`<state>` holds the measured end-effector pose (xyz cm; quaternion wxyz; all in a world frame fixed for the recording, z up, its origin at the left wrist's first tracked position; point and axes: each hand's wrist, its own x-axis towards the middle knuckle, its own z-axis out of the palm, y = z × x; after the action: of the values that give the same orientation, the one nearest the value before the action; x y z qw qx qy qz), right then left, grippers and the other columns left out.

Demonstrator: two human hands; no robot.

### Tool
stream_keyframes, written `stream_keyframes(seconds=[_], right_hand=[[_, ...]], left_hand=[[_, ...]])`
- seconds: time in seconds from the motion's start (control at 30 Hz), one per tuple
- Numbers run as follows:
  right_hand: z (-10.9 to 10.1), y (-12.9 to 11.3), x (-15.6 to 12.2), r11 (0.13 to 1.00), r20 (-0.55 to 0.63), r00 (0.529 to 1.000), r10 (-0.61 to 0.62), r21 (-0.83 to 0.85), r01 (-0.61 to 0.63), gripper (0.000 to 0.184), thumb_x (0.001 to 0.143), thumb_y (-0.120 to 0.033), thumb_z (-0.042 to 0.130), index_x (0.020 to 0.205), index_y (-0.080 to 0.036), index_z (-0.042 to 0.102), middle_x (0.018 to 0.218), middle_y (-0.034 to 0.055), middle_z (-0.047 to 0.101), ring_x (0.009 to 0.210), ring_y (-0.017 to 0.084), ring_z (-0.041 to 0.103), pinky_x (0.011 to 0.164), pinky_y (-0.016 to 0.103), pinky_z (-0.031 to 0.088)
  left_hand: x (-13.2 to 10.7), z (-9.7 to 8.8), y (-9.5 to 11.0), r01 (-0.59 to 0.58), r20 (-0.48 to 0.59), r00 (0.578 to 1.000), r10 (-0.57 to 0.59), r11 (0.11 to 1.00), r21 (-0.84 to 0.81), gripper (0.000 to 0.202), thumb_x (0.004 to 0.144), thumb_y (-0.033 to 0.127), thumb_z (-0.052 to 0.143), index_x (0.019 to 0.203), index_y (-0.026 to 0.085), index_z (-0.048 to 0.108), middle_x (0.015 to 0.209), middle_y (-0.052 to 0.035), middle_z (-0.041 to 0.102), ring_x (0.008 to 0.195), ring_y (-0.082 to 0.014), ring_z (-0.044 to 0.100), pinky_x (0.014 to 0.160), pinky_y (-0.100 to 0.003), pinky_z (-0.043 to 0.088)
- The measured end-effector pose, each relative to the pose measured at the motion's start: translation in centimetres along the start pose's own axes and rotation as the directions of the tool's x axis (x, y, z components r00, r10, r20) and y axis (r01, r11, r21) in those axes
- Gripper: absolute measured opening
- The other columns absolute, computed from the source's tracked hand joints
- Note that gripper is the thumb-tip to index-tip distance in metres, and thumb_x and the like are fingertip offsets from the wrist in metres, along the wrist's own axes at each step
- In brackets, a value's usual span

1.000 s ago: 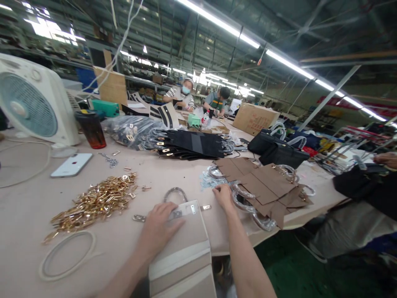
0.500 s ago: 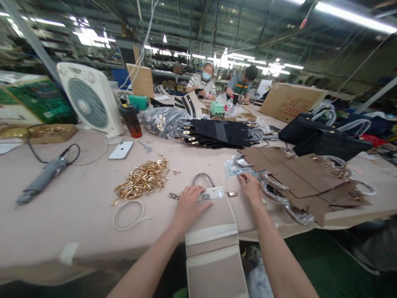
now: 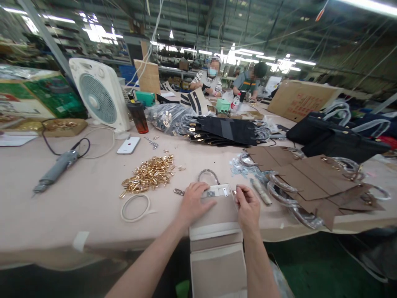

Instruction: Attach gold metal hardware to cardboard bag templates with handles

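A beige bag panel (image 3: 215, 213) lies over the table's front edge, its lower part hanging down. A wrapped loop handle (image 3: 208, 173) stands out beyond its far edge, and a strap tab with a metal plate (image 3: 179, 191) sticks out on the left. Small metal plates (image 3: 225, 192) show on the panel's far strip. My left hand (image 3: 196, 203) rests flat on the panel with its fingers out. At the panel's right edge my right hand (image 3: 249, 207) is closed in a pinch by the right tab; what is between the fingertips is too small to make out.
Gold metal fittings (image 3: 150, 174) lie heaped left of the panel, near a tape roll (image 3: 135, 208), a phone (image 3: 128, 145) and an electric screwdriver (image 3: 57, 171). Small clear-bluish pieces (image 3: 242, 166) and brown bag panels (image 3: 310, 178) lie to the right. Black panels (image 3: 223, 130) are stacked behind. Two people sit opposite.
My right hand has come back from the small bluish pieces to the panel's right edge, fingers pinched. My left hand stays on the panel. The view has shifted slightly.
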<state>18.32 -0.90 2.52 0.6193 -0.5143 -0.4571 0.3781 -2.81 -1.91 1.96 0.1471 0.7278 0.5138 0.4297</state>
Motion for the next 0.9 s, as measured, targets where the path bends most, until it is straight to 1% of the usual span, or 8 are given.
stream_keyframes(seconds=[0.07, 0.13, 0.23, 0.37, 0.43, 0.6, 0.73, 0.9], right_hand=[[0.5, 0.3, -1.5, 0.999, 0.01, 0.999, 0.035, -0.014, -0.035, 0.036, 0.087, -0.052, 0.074, 0.104, -0.02, 0.072, 0.066, -0.0039, 0.055, 0.058, 0.013, 0.046, 0.054, 0.025, 0.038], [0.8, 0.6, -2.1, 0.998, 0.023, 0.999, 0.042, -0.057, -0.041, 0.037, 0.087, -0.052, 0.074, 0.104, -0.019, 0.072, 0.069, -0.0024, 0.058, 0.06, 0.013, 0.049, 0.055, 0.026, 0.04], [0.7, 0.8, -1.9, 0.993, 0.06, 0.997, 0.045, -0.112, -0.038, 0.037, 0.088, -0.053, 0.072, 0.103, -0.019, 0.071, 0.069, -0.0018, 0.06, 0.061, 0.014, 0.052, 0.057, 0.027, 0.042], [0.6, 1.0, -1.6, 0.986, 0.125, 0.99, 0.064, -0.163, -0.043, 0.036, 0.09, -0.052, 0.069, 0.103, -0.019, 0.07, 0.074, 0.0, 0.064, 0.063, 0.015, 0.054, 0.058, 0.027, 0.043], [0.6, 1.1, -1.7, 0.983, 0.134, 0.989, 0.062, -0.177, -0.038, 0.036, 0.091, -0.052, 0.068, 0.107, -0.019, 0.07, 0.079, 0.0013, 0.066, 0.066, 0.016, 0.055, 0.06, 0.027, 0.045], [0.5, 1.0, -2.0, 0.983, 0.13, 0.99, 0.056, -0.178, -0.033, 0.038, 0.092, -0.049, 0.068, 0.116, -0.02, 0.072, 0.084, 0.0019, 0.066, 0.068, 0.016, 0.056, 0.062, 0.028, 0.046], [0.5, 0.9, -2.1, 0.987, 0.116, 0.992, 0.052, -0.158, -0.034, 0.038, 0.091, -0.049, 0.069, 0.113, -0.019, 0.072, 0.075, 0.0, 0.062, 0.065, 0.016, 0.055, 0.06, 0.028, 0.046], [0.7, 1.0, -2.3, 0.983, 0.14, 0.989, 0.042, -0.183, -0.016, 0.037, 0.09, -0.05, 0.07, 0.111, -0.02, 0.072, 0.077, 0.0004, 0.064, 0.065, 0.015, 0.056, 0.059, 0.027, 0.046]], left_hand=[[0.0, -0.1, 0.0, -0.013, -0.011, 1.0, 0.012, 1.0, -0.024, 0.04, 0.081, 0.025, 0.081, 0.119, 0.023, 0.067, 0.123, -0.0079, 0.072, 0.12, -0.0285, 0.062, 0.107, -0.05, 0.05], [-0.1, -0.1, 0.0, -0.021, -0.036, 0.999, 0.019, 0.998, -0.062, 0.032, 0.086, 0.017, 0.072, 0.117, 0.023, 0.068, 0.122, -0.0078, 0.072, 0.119, -0.0271, 0.062, 0.107, -0.049, 0.05], [-0.4, -0.1, -0.1, -0.01, -0.091, 0.996, 0.002, 0.996, -0.09, 0.035, 0.084, 0.011, 0.067, 0.116, 0.024, 0.067, 0.123, -0.0075, 0.071, 0.12, -0.0264, 0.062, 0.109, -0.049, 0.05], [-1.4, -1.0, -0.5, 0.072, -0.132, 0.988, -0.077, 0.997, -0.037, 0.038, 0.083, 0.014, 0.072, 0.12, 0.024, 0.067, 0.129, -0.0093, 0.068, 0.126, -0.0285, 0.059, 0.112, -0.052, 0.048], [-2.0, -2.0, -1.0, 0.105, -0.094, 0.99, -0.107, 0.994, -0.032, 0.037, 0.085, 0.018, 0.074, 0.121, 0.024, 0.068, 0.13, -0.0095, 0.067, 0.127, -0.0282, 0.06, 0.113, -0.052, 0.048], [-2.7, -4.2, -2.2, 0.098, 0.05, 0.994, -0.095, 0.993, -0.066, 0.035, 0.087, 0.025, 0.078, 0.122, 0.026, 0.07, 0.129, -0.0078, 0.071, 0.124, -0.0265, 0.063, 0.111, -0.05, 0.05], [-2.6, -4.2, -2.5, 0.118, 0.058, 0.992, -0.115, 0.992, -0.048, 0.035, 0.086, 0.025, 0.08, 0.12, 0.027, 0.073, 0.128, -0.0075, 0.072, 0.122, -0.027, 0.065, 0.11, -0.049, 0.051], [-2.4, -3.8, -2.8, 0.089, 0.042, 0.995, -0.087, 0.995, -0.036, 0.03, 0.087, 0.026, 0.08, 0.117, 0.026, 0.074, 0.132, -0.0081, 0.067, 0.125, -0.0273, 0.06, 0.11, -0.049, 0.049]])
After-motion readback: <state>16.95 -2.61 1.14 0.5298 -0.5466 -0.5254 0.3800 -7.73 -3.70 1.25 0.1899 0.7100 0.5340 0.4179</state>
